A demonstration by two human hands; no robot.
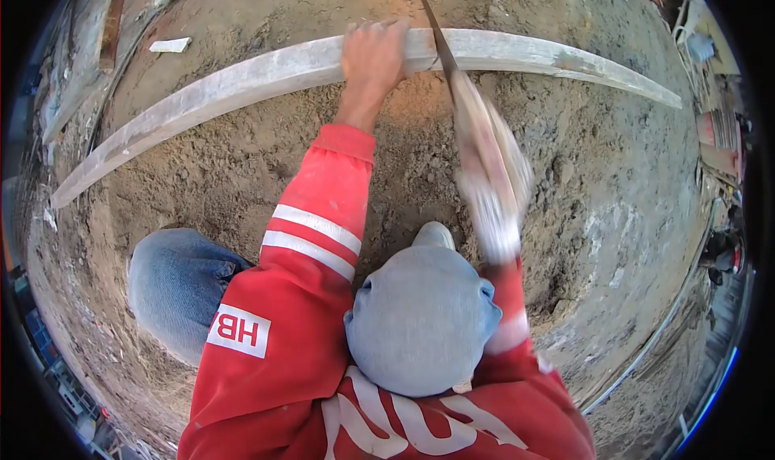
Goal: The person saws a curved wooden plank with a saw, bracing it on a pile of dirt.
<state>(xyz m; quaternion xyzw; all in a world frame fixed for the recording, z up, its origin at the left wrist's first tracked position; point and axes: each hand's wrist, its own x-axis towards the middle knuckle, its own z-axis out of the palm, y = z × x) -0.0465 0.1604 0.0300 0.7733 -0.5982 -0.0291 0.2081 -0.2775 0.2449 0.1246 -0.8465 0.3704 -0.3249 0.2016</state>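
A long grey wooden beam (242, 81) lies across the upper part of the view, curved by the lens. My left hand (374, 54) grips the beam near its middle, fingers wrapped over its far edge. Just right of it, the dark blade of a handsaw (440, 36) crosses the beam, its tip pointing away from me. My right hand (494, 218), smeared by motion, is closed round the saw's handle end, near my right knee. The blurred handle and the hand are hard to tell apart.
Rough brown soil (565, 145) lies under the beam. My two knees in blue jeans (424, 319) are below. A white scrap (170, 46) and planks (113, 24) are at the upper left. Assorted debris and a thin pale pipe (658, 331) line the right side.
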